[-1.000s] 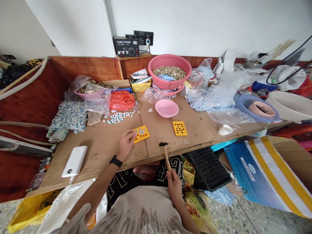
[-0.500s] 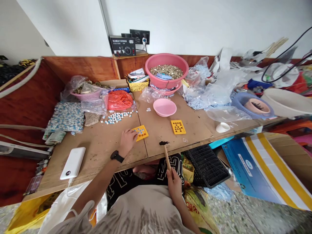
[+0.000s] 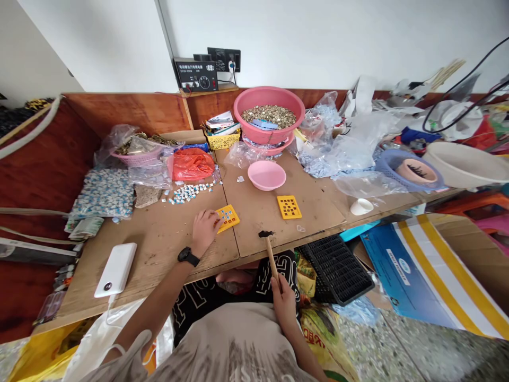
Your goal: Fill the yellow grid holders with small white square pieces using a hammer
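My left hand (image 3: 205, 231), a watch on its wrist, bends its fingers over the left part of a yellow slotted tray (image 3: 234, 222). Small blue-and-white pieces sit in some of that tray's slots. The fingertips are close together, and anything between them is too small to make out. Wrapped round the wooden handle of a hammer (image 3: 271, 254) is my right hand (image 3: 283, 292), at the table's front edge. The black hammer head is low over the tabletop; I cannot tell whether it touches. A second yellow slotted tray (image 3: 289, 207) lies to the right, with dark slots and no blue-and-white pieces visible.
Loose blue-and-white pieces (image 3: 190, 193) lie beyond my left hand, beside a full bag of them (image 3: 101, 193). A pink bowl (image 3: 266, 175) stands mid-table before a large basin (image 3: 269, 132) of brass-coloured parts. A power bank (image 3: 116, 269) and a white cup (image 3: 361, 207) stand near the front.
The view has shifted slightly. My left hand stays at the yellow tray with its fingers a little changed in pose; my right hand keeps hold of the hammer.
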Tool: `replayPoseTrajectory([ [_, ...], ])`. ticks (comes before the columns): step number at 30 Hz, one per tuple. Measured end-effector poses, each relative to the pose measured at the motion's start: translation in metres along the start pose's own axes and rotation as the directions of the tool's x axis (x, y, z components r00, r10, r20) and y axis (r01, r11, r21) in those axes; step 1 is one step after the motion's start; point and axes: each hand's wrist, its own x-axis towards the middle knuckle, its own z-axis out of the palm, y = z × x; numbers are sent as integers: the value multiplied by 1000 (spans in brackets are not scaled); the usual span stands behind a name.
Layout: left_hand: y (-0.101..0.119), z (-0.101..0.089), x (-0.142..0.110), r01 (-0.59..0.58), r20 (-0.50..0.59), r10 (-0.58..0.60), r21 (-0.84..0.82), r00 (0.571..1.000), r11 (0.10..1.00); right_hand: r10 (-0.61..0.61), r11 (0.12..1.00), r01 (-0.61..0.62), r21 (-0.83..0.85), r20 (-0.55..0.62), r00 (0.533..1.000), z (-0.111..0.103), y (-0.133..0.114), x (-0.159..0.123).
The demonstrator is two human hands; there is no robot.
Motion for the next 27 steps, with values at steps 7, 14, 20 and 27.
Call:
replayPoseTrajectory([
  [7,-10,1,-4,-71,93,75,-46,993,996,10,1000,-10,-6,8,1000,3,10,-1],
  [14,-18,-2,-4,-48,88,55,-81,995,996,32,999,-33,17,32,999,4,11,0],
  [20,-13,-9,5,-90,116,98,-70,988,993,31,999,-32,16,63,998,2,10,0],
  [27,-20,-16,27,-199,196,215,-99,957,975,27,1000,-27,15,20,999,1,9,-2],
])
